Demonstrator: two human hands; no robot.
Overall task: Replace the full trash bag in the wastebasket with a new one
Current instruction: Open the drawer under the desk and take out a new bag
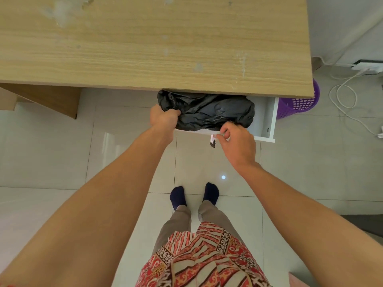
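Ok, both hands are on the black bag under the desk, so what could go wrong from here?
1. The crumpled black plastic trash bag sits partly under the light wooden desk; lifting it straight up could snag it on the desk edge.
2. The left hand grips the bag's left edge, while the right hand only pinches near the front rim, so the bag may slip or tear unevenly.
3. The white wastebasket is barely visible and might lift with the bag.

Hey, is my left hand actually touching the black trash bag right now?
Touching. The head view shows the left hand closed on the left edge of the black trash bag, with bag plastic bunched against its fingers and no gap between them.
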